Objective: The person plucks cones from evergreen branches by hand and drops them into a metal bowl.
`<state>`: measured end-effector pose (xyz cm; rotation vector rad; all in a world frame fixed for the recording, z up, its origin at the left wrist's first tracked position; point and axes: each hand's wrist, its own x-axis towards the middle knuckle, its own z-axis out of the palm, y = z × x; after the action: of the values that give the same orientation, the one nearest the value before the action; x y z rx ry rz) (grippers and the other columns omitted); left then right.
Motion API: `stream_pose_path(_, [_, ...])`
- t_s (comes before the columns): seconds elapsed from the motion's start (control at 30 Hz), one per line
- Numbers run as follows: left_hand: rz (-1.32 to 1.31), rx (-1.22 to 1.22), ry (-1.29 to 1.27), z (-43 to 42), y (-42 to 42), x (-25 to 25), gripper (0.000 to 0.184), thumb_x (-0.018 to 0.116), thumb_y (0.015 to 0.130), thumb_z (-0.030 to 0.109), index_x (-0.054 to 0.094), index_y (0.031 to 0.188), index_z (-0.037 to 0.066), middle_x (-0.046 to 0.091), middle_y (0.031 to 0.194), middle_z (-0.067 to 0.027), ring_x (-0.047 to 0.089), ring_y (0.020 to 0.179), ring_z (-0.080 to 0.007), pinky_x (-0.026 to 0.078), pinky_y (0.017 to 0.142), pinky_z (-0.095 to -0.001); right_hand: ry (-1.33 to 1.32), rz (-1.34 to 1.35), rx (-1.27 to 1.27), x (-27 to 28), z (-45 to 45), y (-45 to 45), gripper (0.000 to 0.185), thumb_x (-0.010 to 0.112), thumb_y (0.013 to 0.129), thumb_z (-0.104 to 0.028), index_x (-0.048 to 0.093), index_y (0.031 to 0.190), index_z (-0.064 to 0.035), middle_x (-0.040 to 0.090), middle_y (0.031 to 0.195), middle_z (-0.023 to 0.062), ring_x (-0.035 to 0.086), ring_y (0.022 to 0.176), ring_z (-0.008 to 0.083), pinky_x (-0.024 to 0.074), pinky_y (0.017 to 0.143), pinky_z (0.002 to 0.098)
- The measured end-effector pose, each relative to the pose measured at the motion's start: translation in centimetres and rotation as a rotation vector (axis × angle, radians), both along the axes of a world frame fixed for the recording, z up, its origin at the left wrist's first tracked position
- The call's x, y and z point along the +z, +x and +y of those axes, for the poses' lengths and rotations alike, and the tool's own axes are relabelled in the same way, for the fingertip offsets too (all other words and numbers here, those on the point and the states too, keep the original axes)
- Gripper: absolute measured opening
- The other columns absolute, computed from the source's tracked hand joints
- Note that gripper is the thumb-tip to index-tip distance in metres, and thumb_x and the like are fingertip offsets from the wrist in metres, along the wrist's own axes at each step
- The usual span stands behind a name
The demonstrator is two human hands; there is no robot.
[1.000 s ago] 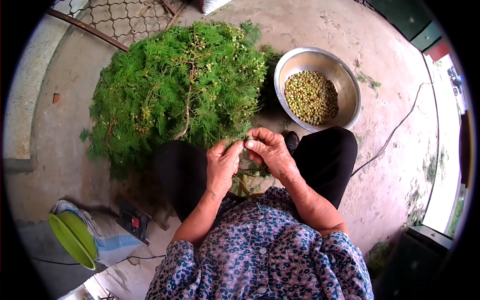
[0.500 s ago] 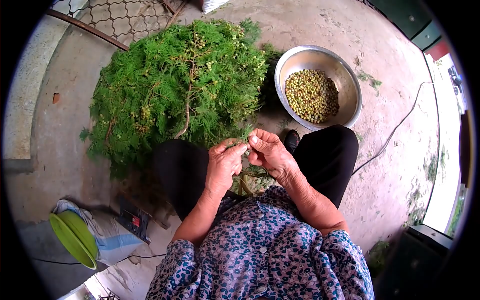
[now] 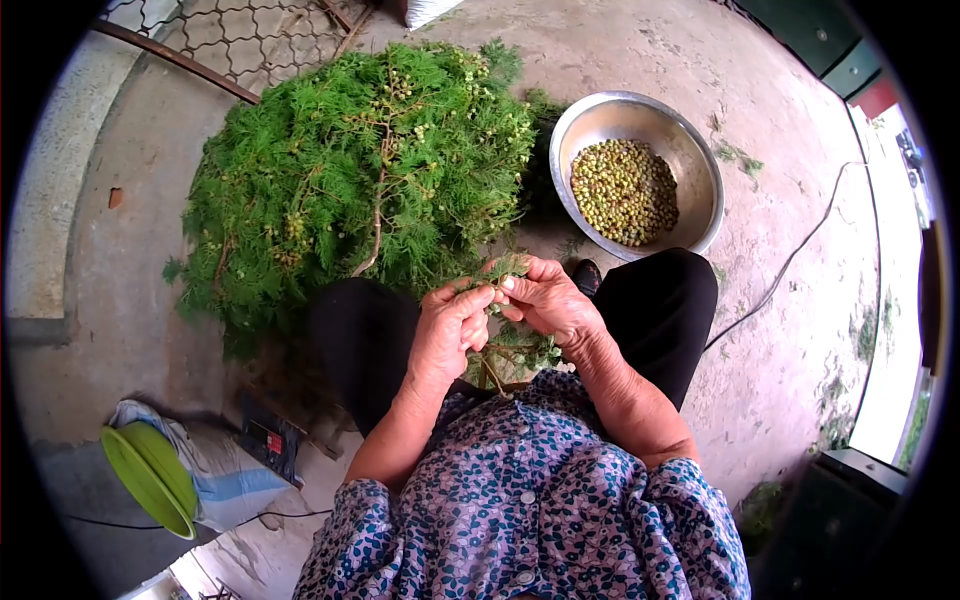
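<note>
Between my knees, a leafy green evergreen sprig (image 3: 530, 354) hangs with its cut stem toward my shirt. My left hand (image 3: 448, 325) is closed, its thumb and fingers pinching the upper part of the sprig. Close against it, my right hand (image 3: 556, 302) pinches the same sprig, with thumb and fingertips almost touching the left thumb. Whether a berry or seed cone is between the fingertips is hidden. Ahead to the left lies a large heap of green branches (image 3: 330, 190) bearing small round cones. A metal basin (image 3: 695, 150) ahead to the right holds many small yellow-green and brown cones (image 3: 625, 192).
A lime-green basin (image 3: 140, 480) leans on its side against a pale sack (image 3: 225, 475) at lower left. A wire mesh frame (image 3: 250, 40) lies beyond the heap. A thin cable (image 3: 790, 265) runs over the concrete floor on the right.
My right hand has rolled slightly, its fingers now curling over the top of the sprig. More of the sprig's lower foliage shows beneath my hands. Heap and metal basin stay put.
</note>
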<state>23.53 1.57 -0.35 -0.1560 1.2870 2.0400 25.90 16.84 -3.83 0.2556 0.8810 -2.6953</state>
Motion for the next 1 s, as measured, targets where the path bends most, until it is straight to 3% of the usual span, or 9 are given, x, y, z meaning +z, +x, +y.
stream_pose_path(0.07, [-0.02,0.013,-0.071,0.3,0.1,0.1,0.017,0.056,0.083,0.015,0.06,0.081,-0.001,0.038,0.045,0.0041,0.03,0.036,-0.0047,0.028,0.037,-0.0211,0.083,-0.009,-0.038,-0.4,0.0,0.2,0.01,0.056,0.086,-0.01,0.061,0.083,-0.0022,0.061,0.075,0.0049,0.051,0.059,0.0103,0.041,0.051,0.0217])
stream_pose_path(0.2, [-0.006,0.003,-0.06,0.3,0.2,0.0,0.017,0.057,0.083,0.016,0.06,0.081,-0.001,0.041,0.048,0.0028,0.032,0.037,-0.0048,0.028,0.038,-0.0203,0.199,-0.142,-0.075,0.2,-0.5,0.3,0.009,0.053,0.087,-0.008,0.058,0.084,-0.001,0.059,0.073,0.0059,0.05,0.058,0.0117,0.0398,0.05,0.023])
stream_pose_path(0.27, [-0.02,0.019,-0.015,0.4,0.2,0.1,0.018,0.057,0.084,0.017,0.059,0.082,-0.001,0.043,0.05,0.0017,0.032,0.037,-0.0058,0.029,0.039,-0.0211,-0.112,-0.298,-0.198,-0.1,-0.9,0.2,0.009,0.05,0.087,-0.007,0.055,0.085,-0.0001,0.056,0.073,0.0068,0.049,0.058,0.0136,0.0393,0.05,0.0244])
stream_pose_path(0.3, [-0.018,0.015,-0.014,0.5,0.3,0.2,0.018,0.057,0.084,0.017,0.059,0.082,-0.001,0.043,0.05,0.0017,0.032,0.037,-0.0058,0.029,0.039,-0.0211,-0.154,-0.14,-0.196,-3.4,-0.2,0.0,0.008,0.049,0.088,-0.007,0.054,0.087,-0.0003,0.055,0.074,0.0071,0.049,0.058,0.0154,0.0393,0.05,0.0257])
stream_pose_path(0.5, [0.018,0.183,-0.02,0.6,0.2,0.3,0.025,0.055,0.085,0.026,0.056,0.089,0.001,0.044,0.052,0.0004,0.033,0.039,-0.0064,0.031,0.041,-0.0214,0.057,-0.068,-0.081,-1.2,0.5,0.3,0.013,0.047,0.087,-0.003,0.054,0.098,-0.0017,0.058,0.087,0.0091,0.057,0.072,0.0167,0.0449,0.059,0.0264])
stream_pose_path(0.63, [0.084,0.202,-0.041,0.8,0.2,0.4,0.028,0.054,0.086,0.029,0.055,0.089,0.002,0.044,0.052,0.0004,0.035,0.04,-0.0072,0.033,0.042,-0.0217,-0.022,-0.026,-0.116,-0.8,0.4,0.8,0.014,0.05,0.085,-0.001,0.054,0.098,-0.0037,0.059,0.09,0.0087,0.058,0.075,0.017,0.0458,0.06,0.0254])
stream_pose_path(0.67, [0.082,0.203,-0.042,0.8,0.1,0.3,0.028,0.054,0.086,0.029,0.055,0.089,0.002,0.044,0.052,0.0004,0.035,0.04,-0.0072,0.033,0.042,-0.0217,0.005,-0.023,-0.125,-0.3,0.2,0.8,0.016,0.059,0.082,-0.003,0.055,0.098,-0.0033,0.06,0.086,0.0068,0.059,0.072,0.0139,0.0457,0.059,0.0238])
stream_pose_path(0.77, [0.075,0.199,-0.068,0.8,0.1,0.1,0.027,0.054,0.086,0.03,0.054,0.088,0.002,0.045,0.053,0.0001,0.037,0.04,-0.0076,0.035,0.042,-0.0223,0.138,0.144,-0.033,-0.1,-0.3,0.9,0.018,0.062,0.08,-0.006,0.055,0.096,-0.0042,0.06,0.083,0.0049,0.057,0.071,0.0112,0.0429,0.057,0.0219])
stream_pose_path(1.0, [0.199,0.165,-0.136,1.2,0.3,0.2,0.018,0.053,0.085,0.021,0.053,0.089,0.004,0.045,0.053,0.0004,0.036,0.039,-0.0068,0.031,0.038,-0.0201,0.197,0.162,-0.018,0.5,-1.5,0.4,0.012,0.057,0.085,-0.011,0.053,0.093,-0.0038,0.059,0.068,0.0028,0.052,0.052,0.0091,0.0341,0.045,0.0192])
